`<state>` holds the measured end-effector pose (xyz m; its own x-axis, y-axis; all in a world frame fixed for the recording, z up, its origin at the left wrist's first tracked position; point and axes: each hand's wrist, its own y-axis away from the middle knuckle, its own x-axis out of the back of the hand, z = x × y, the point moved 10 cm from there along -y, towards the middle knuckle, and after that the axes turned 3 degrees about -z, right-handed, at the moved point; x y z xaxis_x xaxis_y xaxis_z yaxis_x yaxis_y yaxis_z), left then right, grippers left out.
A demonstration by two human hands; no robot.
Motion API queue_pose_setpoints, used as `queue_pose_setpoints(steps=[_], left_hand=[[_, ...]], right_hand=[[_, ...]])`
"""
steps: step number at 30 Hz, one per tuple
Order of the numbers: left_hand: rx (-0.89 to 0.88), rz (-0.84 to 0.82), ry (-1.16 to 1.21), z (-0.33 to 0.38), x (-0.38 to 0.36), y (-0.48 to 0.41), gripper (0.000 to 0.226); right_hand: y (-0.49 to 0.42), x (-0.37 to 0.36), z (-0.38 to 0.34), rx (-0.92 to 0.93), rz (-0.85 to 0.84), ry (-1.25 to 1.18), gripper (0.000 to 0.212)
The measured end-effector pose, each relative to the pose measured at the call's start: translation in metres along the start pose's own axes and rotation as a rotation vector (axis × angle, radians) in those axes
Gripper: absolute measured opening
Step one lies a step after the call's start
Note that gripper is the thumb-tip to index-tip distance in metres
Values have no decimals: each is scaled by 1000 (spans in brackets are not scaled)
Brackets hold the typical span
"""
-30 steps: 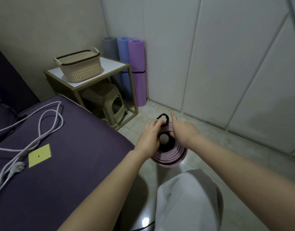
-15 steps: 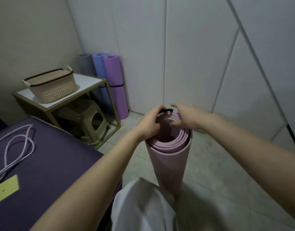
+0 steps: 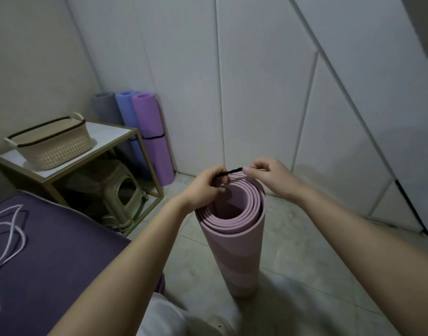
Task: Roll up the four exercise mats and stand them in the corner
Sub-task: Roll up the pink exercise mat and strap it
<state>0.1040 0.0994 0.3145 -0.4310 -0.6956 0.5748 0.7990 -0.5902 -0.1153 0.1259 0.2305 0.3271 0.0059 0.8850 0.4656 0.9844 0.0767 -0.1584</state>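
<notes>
A rolled pink mat stands upright on the tiled floor in front of me. Just above its open top, a black elastic band is stretched between my two hands. My left hand pinches the band's left end at the roll's rim. My right hand pinches the right end. In the far corner three rolled mats stand upright side by side: a grey mat, a blue mat and a purple mat with a black band around its middle.
A gold-framed side table carries a beige basket, with a green plastic stool under it. A purple bed with a white cable fills the lower left. White panelled doors line the right.
The view has risen, so the pink mat now shows as a tall upright roll. My hands have drawn apart at its top, pulling the black band out straight between them.
</notes>
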Motion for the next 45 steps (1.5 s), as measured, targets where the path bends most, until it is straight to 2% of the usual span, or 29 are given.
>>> queue_pose_setpoints(steps=[3, 4, 9, 15, 17, 20, 21, 24, 26, 29, 32, 36, 40, 42, 45], left_hand=[[17, -22, 6, -3, -2, -7, 35], [14, -36, 2, -2, -5, -9, 36], [-13, -29, 20, -2, -6, -17, 42], [-17, 75, 0, -6, -2, -29, 41], [-24, 148, -46, -8, 4, -35, 41], [-9, 244, -138, -11, 14, -42, 41], [2, 261, -145, -12, 16, -44, 42], [12, 270, -140, -13, 16, -50, 43], [8, 271, -136, -14, 14, -55, 43], [-14, 273, -130, -12, 11, -64, 47], [-22, 293, -129, -10, 8, -69, 47], [-2, 376, -127, -7, 10, -67, 45], [0, 347, -76, -4, 7, -67, 46], [44, 349, 44, -9, 8, -65, 47], [126, 344, 346, -27, 7, -58, 42]], right_hand=[[-5, -4, 0, -40, 83, -386, 38], [-8, -4, 1, -44, 102, -444, 42], [-6, 13, 23, -32, 179, -209, 50], [12, 16, 53, -72, 282, -314, 53], [17, 17, 48, -49, 296, -271, 48], [31, 8, 32, 36, 238, -43, 27], [36, 1, 29, 52, 186, 2, 30], [47, -10, 28, 8, 56, 42, 66], [46, -8, 32, -32, 19, 148, 83], [42, -4, 35, -43, 14, 239, 90], [37, -1, 24, 26, 31, 349, 101], [28, 7, 20, -21, 9, 524, 89], [23, 21, 32, -88, 27, 567, 82], [23, 28, 39, -116, 47, 567, 81], [22, 34, 46, -132, 51, 562, 75]])
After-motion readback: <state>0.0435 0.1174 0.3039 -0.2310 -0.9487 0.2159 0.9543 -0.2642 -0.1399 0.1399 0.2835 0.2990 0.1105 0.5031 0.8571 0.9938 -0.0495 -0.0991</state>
